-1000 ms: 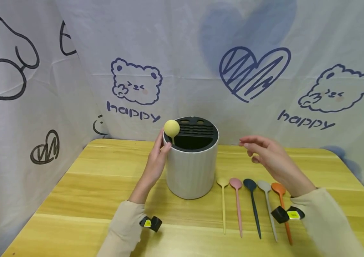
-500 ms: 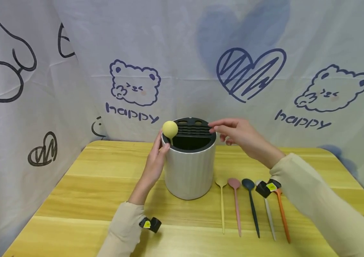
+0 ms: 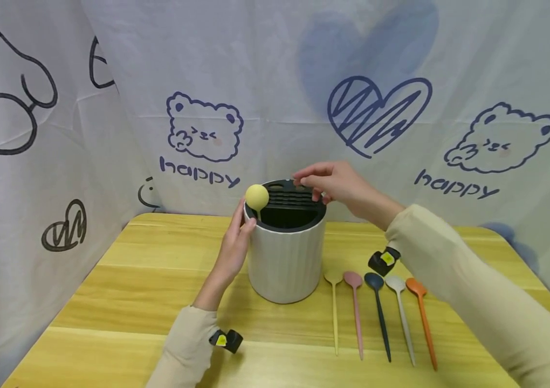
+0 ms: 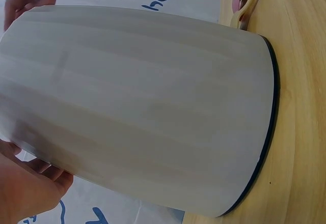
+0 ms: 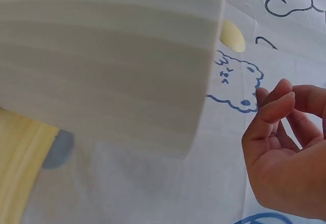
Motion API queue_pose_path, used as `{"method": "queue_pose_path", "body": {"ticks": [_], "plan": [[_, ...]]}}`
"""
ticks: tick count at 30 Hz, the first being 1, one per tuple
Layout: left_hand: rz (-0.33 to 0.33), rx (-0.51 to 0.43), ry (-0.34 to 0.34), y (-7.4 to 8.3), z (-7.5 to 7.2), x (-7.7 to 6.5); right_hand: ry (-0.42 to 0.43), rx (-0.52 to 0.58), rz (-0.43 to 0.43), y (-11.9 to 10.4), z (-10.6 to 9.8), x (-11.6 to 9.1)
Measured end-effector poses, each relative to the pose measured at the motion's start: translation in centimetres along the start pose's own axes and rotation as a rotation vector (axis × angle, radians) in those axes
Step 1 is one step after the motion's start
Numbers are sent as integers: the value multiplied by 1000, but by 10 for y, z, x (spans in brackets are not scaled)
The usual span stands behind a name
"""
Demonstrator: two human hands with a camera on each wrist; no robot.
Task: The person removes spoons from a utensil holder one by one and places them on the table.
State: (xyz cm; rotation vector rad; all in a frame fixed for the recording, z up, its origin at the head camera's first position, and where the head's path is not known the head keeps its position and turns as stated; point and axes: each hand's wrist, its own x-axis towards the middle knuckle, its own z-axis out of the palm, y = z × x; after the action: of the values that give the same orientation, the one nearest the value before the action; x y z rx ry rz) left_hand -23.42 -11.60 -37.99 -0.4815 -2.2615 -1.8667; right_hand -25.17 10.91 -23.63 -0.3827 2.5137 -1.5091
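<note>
A ribbed white utensil holder (image 3: 284,264) with a black slotted top (image 3: 284,200) stands upright on the table. My left hand (image 3: 232,248) holds its left side, thumb near the rim and fingers reaching behind. In the left wrist view, the fingertips (image 4: 63,179) lie along the holder's wall. From the top's left front rises a yellow utensil with a round head (image 3: 257,198); its lower handle is hidden inside. My right hand (image 3: 345,186) hovers over the back right of the top, fingers loosely bent. The right wrist view shows nothing between its fingertips (image 5: 283,87).
Several spoons lie in a row right of the holder: yellow (image 3: 335,312), pink (image 3: 356,312), dark blue (image 3: 380,315), grey (image 3: 403,318) and orange (image 3: 425,323). Behind the wooden table (image 3: 149,291) hangs a printed white cloth (image 3: 284,64).
My right hand has moved left from beyond the spoons to over the holder's top, rising slightly at the end. The left hand and the holder stay in place.
</note>
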Motion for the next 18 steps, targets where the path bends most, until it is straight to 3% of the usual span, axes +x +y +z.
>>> {"method": "queue_pose_path", "body": {"ticks": [9, 18], "plan": [[-17, 6, 2, 0, -1, 1, -43, -118, 13, -15, 16, 21], [-2, 0, -7, 0, 1, 0, -68, -68, 76, -15, 37, 33]]}}
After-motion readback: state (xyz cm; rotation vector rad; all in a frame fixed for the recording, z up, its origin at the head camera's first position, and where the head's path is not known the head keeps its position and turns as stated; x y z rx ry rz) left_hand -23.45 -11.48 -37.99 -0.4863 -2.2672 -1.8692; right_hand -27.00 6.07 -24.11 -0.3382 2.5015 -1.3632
